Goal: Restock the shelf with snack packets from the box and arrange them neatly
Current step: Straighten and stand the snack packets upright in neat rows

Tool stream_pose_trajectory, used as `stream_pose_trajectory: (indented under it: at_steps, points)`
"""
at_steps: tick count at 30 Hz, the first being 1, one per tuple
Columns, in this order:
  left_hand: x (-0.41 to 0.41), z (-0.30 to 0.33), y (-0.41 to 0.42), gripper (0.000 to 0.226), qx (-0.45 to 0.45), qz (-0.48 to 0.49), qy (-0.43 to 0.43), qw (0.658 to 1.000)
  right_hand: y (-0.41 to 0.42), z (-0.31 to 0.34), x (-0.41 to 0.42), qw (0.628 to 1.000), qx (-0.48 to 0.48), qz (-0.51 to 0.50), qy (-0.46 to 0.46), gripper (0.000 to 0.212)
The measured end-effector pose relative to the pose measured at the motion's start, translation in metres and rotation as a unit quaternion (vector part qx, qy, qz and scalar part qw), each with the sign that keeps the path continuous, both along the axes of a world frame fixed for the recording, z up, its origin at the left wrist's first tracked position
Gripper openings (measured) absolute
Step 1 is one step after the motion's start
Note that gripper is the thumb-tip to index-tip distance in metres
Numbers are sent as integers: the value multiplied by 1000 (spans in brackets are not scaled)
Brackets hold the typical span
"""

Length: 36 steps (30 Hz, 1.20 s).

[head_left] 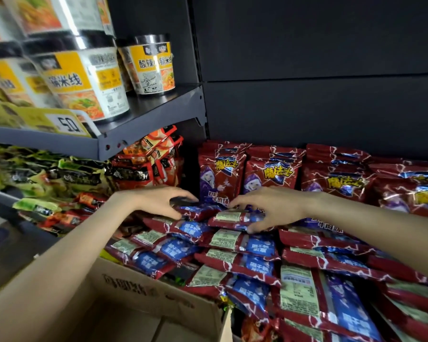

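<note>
Here the red snack packets (242,245) lay flat in overlapping rows on the lower shelf, from the centre of the view out to 4 o'clock, with more of them standing upright (221,174) at 12 o'clock against the dark back panel (319,107). The cardboard box (143,292) sat at 7 o'clock, its flap just beside the nearest packets.

The left hand (158,199) had curled fingers around the end of one packet at the top of the pile. The right hand (269,208) gripped a flat packet (235,218), thumb below and fingers over it.

Judging by the shiny foil, the packets were probably light, soft and slippery, and the contents possibly brittle, though the view could not confirm this. A hold across the middle would be safer than at the sealed edges, with gentle pressure so that the stack does not slide.
</note>
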State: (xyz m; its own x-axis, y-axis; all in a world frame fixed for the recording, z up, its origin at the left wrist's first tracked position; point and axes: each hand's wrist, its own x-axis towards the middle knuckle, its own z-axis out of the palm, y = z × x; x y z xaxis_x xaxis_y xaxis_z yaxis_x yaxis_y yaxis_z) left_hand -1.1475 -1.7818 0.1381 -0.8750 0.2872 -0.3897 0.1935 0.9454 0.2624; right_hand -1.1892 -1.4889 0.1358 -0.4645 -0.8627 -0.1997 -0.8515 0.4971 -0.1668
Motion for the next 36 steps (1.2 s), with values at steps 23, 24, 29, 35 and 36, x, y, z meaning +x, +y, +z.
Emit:
stream_pose_trajectory:
  at_steps: [23, 24, 29, 35, 36]
  points:
    - [-95, -13, 62, 47, -66, -134, 408, 901, 46, -21, -58, 937, -171, -80, 294, 66]
    - [-93, -19, 63, 46, -50, -135, 434, 889, 47, -23, -56, 935, -186, -69, 295, 65]
    - [-87, -45, 54, 70, -46, -141, 431, 890, 35, -32, -49, 949, -172, -103, 244, 65]
    - [-100, -47, 39, 95, -160, -241, 451, 844, 18, -41, -55, 939, -153, -167, 258, 86]
    - [-104, -46, 40, 98, -161, -254, 452, 840, 16, -40, -56, 937, -162, -170, 259, 81]
